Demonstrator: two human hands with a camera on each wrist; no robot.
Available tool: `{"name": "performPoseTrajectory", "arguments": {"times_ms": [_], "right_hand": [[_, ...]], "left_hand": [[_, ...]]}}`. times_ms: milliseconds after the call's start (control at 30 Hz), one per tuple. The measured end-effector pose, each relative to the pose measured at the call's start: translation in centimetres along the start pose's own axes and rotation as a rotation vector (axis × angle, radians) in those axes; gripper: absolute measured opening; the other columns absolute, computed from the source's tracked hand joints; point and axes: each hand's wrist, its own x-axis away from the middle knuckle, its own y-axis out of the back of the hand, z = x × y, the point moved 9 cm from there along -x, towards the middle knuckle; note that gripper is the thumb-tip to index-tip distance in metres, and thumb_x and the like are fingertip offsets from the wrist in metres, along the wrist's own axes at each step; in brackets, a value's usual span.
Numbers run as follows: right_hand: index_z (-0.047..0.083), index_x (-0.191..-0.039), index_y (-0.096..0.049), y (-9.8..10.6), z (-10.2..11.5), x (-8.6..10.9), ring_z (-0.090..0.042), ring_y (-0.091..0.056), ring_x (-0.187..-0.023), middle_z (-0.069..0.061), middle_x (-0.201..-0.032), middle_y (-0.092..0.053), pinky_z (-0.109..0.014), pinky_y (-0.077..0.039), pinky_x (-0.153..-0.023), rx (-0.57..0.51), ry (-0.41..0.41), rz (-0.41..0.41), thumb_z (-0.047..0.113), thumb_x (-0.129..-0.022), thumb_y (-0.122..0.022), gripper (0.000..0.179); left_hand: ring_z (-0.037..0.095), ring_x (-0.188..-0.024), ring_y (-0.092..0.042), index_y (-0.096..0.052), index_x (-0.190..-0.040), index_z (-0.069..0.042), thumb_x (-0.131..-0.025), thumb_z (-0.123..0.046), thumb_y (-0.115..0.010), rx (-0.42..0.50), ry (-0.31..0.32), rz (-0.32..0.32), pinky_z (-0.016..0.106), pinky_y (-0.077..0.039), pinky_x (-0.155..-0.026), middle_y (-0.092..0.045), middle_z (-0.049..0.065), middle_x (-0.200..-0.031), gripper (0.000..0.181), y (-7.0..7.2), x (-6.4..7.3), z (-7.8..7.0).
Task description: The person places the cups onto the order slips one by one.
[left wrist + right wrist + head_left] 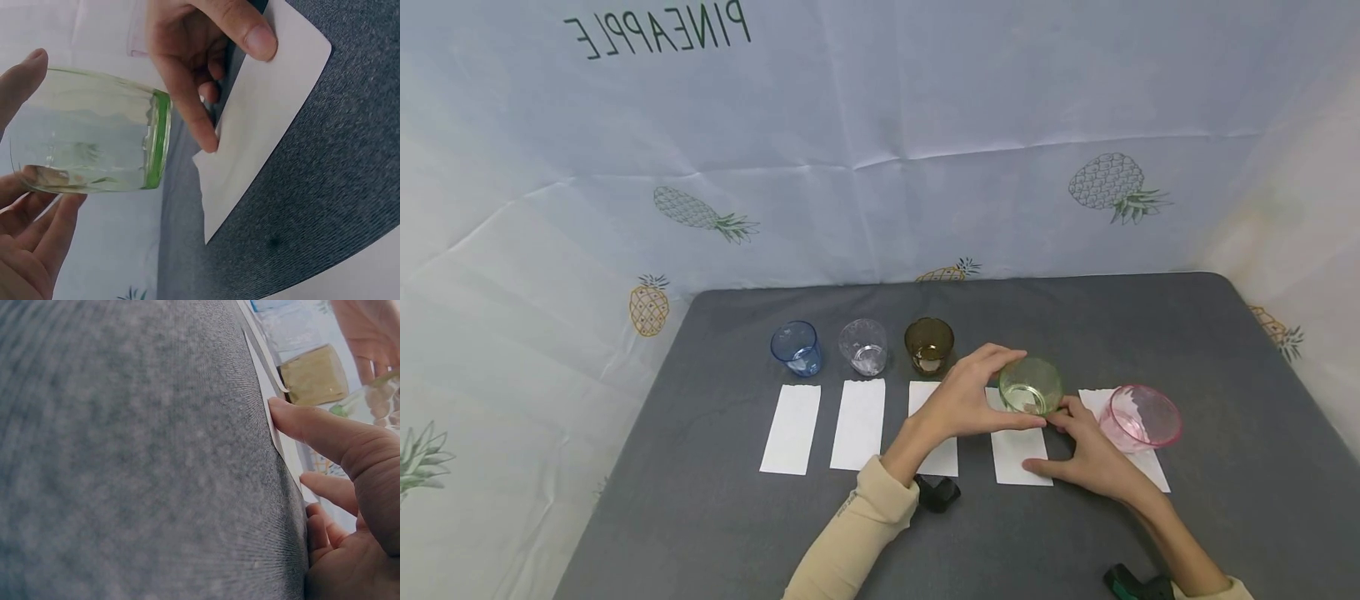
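While the left hand point(976, 400) pinches the green glass point(1030, 385) between thumb and fingers, its base raised clear of the table point(700, 500), the right hand point(1093, 454) lies just below it, thumb and forefinger spread apart with their tips touching the fourth strip point(1021, 456) of white paper. The green glass is thus held above the far part of that strip. To the right, the pink glass point(1142, 418) covers part of the fifth strip point(1157, 477). To the left, beyond the other three strips, stand the amber glass point(929, 342), the clear glass point(863, 343) and the blue glass point(796, 343), in a row and well apart from the right hand.

The table is dark grey and fabric-like, with rounded far corners. White cloth point(850, 100) hangs behind it and at both sides, creased and printed with pineapples; the lettering point(658, 32) at upper left reads reversed.

The left hand and wrist hide part of the third strip point(943, 460). A black device point(1131, 582) at the right wrist is cut by the lower edge. In the right wrist view, the green glass is cropped, and the near table surface is blurred.
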Motion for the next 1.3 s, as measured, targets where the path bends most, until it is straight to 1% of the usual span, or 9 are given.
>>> {"name": "performPoseTrajectory", "arguments": {"times_ms": [200,333,433,567,633,700,900,1100,1300], "right_hand": [[0.007,-0.111,-0.074,0.1,-0.1,0.0,0.003,-0.038,-0.103,-0.009,-0.115,-0.052,-0.015,-0.036,-0.086,0.010,-0.018,0.006,0.028,-0.069,-0.095,0.052],[0.005,-0.117,-0.073,0.1,-0.4,0.0,-0.004,-0.039,-0.109,-0.012,-0.122,-0.052,-0.014,-0.036,-0.090,-0.002,-0.051,0.029,0.030,-0.071,-0.095,0.057],[0.004,-0.117,-0.072,0.0,-0.5,-0.1,-0.007,-0.040,-0.113,-0.015,-0.125,-0.052,-0.011,-0.034,-0.092,-0.010,-0.059,0.034,0.031,-0.071,-0.095,0.058],[0.006,-0.110,-0.073,0.0,-0.4,0.0,0.001,-0.038,-0.114,-0.016,-0.126,-0.052,-0.006,-0.030,-0.093,-0.024,-0.041,0.016,0.029,-0.069,-0.095,0.053],[0.007,-0.107,-0.073,0.0,-0.4,0.0,0.007,-0.035,-0.114,-0.016,-0.125,-0.052,-0.004,-0.029,-0.093,-0.031,-0.030,0.008,0.029,-0.068,-0.096,0.050],[0.007,-0.106,-0.073,0.0,-0.3,0.0,0.009,-0.033,-0.114,-0.016,-0.125,-0.053,-0.003,-0.029,-0.093,-0.031,-0.022,0.001,0.028,-0.068,-0.096,0.049],[0.009,-0.106,-0.074,0.0,-0.3,-0.1,0.010,-0.034,-0.114,-0.015,-0.124,-0.055,-0.006,-0.031,-0.093,-0.030,-0.006,-0.007,0.028,-0.067,-0.096,0.048],[0.010,-0.106,-0.074,-0.1,0.0,-0.1,0.013,-0.032,-0.115,-0.015,-0.123,-0.056,-0.008,-0.033,-0.094,-0.036,0.021,-0.022,0.025,-0.066,-0.097,0.048],[0.012,-0.104,-0.074,0.0,0.0,-0.1,0.012,-0.033,-0.113,-0.014,-0.123,-0.054,-0.006,-0.032,-0.093,-0.040,0.014,-0.009,0.026,-0.068,-0.096,0.045]], "left_hand": [[0.011,-0.129,-0.059,-0.054,-0.148,-0.013,-0.078,-0.044,-0.088,-0.001,0.012,-0.002,0.020,-0.050,-0.104,-0.059,0.000,-0.141,0.083,-0.3,0.4,0.0],[0.010,-0.126,-0.060,-0.055,-0.147,-0.013,-0.078,-0.044,-0.088,-0.001,0.016,0.003,0.018,-0.050,-0.102,-0.060,0.001,-0.140,0.083,-0.5,0.6,0.1],[0.010,-0.124,-0.060,-0.054,-0.147,-0.014,-0.078,-0.043,-0.089,0.004,0.018,0.012,0.017,-0.050,-0.101,-0.060,0.002,-0.139,0.083,-0.7,0.8,0.2],[0.010,-0.123,-0.061,-0.055,-0.146,-0.013,-0.077,-0.043,-0.089,0.000,0.015,0.016,0.016,-0.050,-0.101,-0.061,0.002,-0.138,0.082,-0.9,1.0,0.4],[0.009,-0.123,-0.061,-0.055,-0.146,-0.013,-0.078,-0.044,-0.088,-0.007,0.010,0.017,0.015,-0.049,-0.101,-0.061,0.001,-0.137,0.082,-1.0,1.1,0.4],[0.008,-0.123,-0.060,-0.056,-0.146,-0.012,-0.078,-0.043,-0.088,0.000,0.006,0.023,0.015,-0.049,-0.101,-0.060,0.000,-0.137,0.081,-1.1,1.2,0.4],[0.007,-0.123,-0.061,-0.056,-0.145,-0.011,-0.078,-0.042,-0.089,0.004,-0.003,0.043,0.012,-0.048,-0.100,-0.061,-0.001,-0.136,0.081,-1.5,1.4,0.5],[0.011,-0.123,-0.062,-0.055,-0.146,-0.009,-0.078,-0.041,-0.089,0.007,0.003,0.068,0.014,-0.049,-0.100,-0.060,0.001,-0.137,0.082,-1.9,1.6,0.6],[0.011,-0.123,-0.062,-0.055,-0.146,-0.009,-0.079,-0.043,-0.088,-0.035,-0.010,0.073,0.015,-0.049,-0.103,-0.060,0.001,-0.138,0.083,-2.0,1.6,0.5]]}}
